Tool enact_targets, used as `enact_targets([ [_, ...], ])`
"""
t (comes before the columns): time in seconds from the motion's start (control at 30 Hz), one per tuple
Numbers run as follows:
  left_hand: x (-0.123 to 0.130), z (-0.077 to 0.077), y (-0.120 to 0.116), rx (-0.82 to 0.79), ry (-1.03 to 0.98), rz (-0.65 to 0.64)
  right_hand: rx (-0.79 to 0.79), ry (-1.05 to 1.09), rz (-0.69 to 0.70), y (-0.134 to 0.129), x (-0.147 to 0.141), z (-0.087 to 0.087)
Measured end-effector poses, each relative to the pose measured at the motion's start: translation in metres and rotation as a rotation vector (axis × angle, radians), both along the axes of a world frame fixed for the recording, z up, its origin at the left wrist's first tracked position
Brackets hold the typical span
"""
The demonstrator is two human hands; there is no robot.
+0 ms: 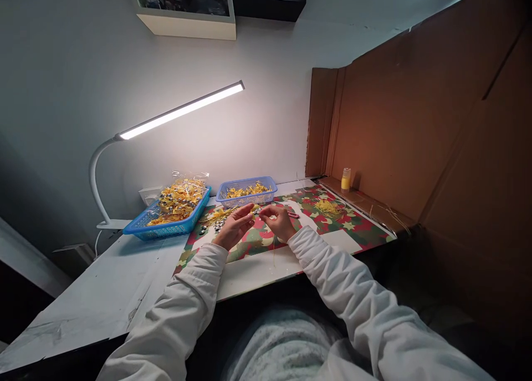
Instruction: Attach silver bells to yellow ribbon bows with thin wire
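Observation:
My left hand (235,227) is closed in a pinch over the camouflage-patterned mat, with a small yellow piece between thumb and fingers. Close beside it, my right hand (277,222) pinches at the same spot, where a small silvery bit shows; the fingers hide what exactly they grip. A thin yellow cord (274,244) hangs below the right hand. Yellow cords (224,213) and small round silvery pieces (219,225) lie on the mat left of my left hand. Just behind my right hand is a small red tool (293,215), partly hidden.
A blue basket (166,231) heaped with yellow pieces stands left, and a lilac-blue basket (246,199) with yellow pieces behind. Loose yellow cord (328,207) and a yellow-filled bottle (346,179) are right. A lit lamp (183,111) hangs above; a cardboard wall (415,120) bounds the right.

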State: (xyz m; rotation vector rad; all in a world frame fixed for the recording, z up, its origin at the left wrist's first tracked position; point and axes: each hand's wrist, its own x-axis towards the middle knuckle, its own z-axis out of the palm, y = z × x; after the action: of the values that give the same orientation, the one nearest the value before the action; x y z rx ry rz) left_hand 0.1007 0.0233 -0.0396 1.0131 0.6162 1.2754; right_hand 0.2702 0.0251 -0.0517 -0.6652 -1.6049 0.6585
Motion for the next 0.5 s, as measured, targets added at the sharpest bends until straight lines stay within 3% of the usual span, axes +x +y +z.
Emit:
enact_targets([
  [0.5, 0.0039, 0.0058, -0.0065, -0.01, 0.0, -0.006, -0.005, -0.017, -0.001, 0.0018, 0.0018, -0.0017],
])
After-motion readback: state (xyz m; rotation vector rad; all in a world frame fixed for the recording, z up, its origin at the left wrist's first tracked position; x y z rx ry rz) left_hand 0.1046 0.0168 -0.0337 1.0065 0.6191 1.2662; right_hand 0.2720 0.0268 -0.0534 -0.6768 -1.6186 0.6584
